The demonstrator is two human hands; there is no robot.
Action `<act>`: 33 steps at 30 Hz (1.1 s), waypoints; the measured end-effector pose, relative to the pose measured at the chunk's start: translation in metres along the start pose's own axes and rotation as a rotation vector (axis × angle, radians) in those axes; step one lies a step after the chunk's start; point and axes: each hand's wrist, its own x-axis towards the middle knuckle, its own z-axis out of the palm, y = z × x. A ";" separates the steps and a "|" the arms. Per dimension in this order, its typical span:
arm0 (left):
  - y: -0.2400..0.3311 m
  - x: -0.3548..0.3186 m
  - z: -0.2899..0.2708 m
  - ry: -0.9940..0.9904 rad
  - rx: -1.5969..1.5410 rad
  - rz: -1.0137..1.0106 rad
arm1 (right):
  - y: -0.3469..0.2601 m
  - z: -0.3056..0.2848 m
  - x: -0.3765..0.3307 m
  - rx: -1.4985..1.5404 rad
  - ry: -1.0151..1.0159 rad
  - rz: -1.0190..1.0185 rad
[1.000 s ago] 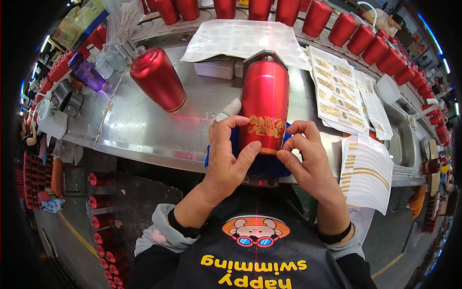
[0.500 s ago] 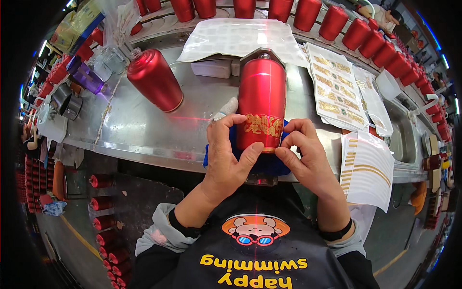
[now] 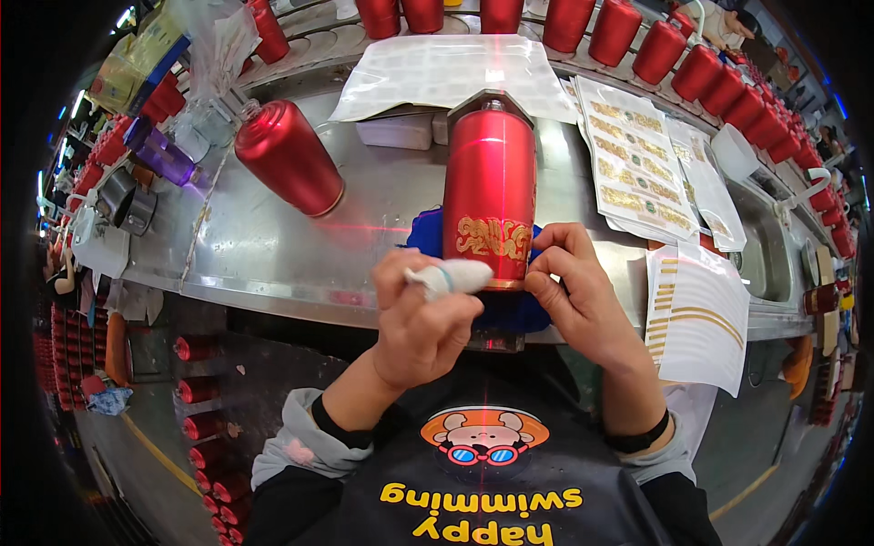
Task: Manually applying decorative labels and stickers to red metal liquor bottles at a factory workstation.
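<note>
A glossy red bottle lies with its neck pointing away from me, in a dark angular holder. A gold ornamental band wraps its lower part, and blue cloth shows beneath. My left hand is mostly curled, with one white-wrapped finger laid across the bottle near its base; nothing shows in its grip. On the right side, my right hand has its thumb and bent fingers against the bottle's lower edge. The exact contact of those fingertips is partly hidden.
Another red bottle leans on the metal table to the left. Decal sheets with gold patterns lie at right, above a sheet of gold strips. Beyond the white sheet, red bottles line a conveyor. A sink is far right.
My left hand has left the bottle's left side, curled, and brought its wrapped finger down across the base. My right hand stays nearly in place. Bottles on the conveyor have shifted.
</note>
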 end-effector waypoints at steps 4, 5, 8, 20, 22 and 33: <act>-0.010 0.003 -0.005 -0.108 0.055 0.191 | 0.004 -0.007 0.000 0.076 -0.083 0.043; -0.013 0.005 -0.006 -0.137 0.073 0.248 | 0.005 -0.009 -0.001 0.163 -0.117 0.104; -0.020 0.013 -0.006 -0.198 0.057 0.385 | 0.009 -0.016 -0.001 0.113 -0.188 0.045; -0.023 0.016 0.000 -0.214 0.036 0.318 | 0.022 -0.029 -0.002 0.335 -0.329 0.157; -0.022 0.015 0.001 -0.211 0.031 0.295 | 0.023 -0.031 -0.002 0.340 -0.313 0.139; -0.021 0.013 0.003 -0.210 0.039 0.310 | 0.024 -0.038 -0.008 0.403 -0.335 0.249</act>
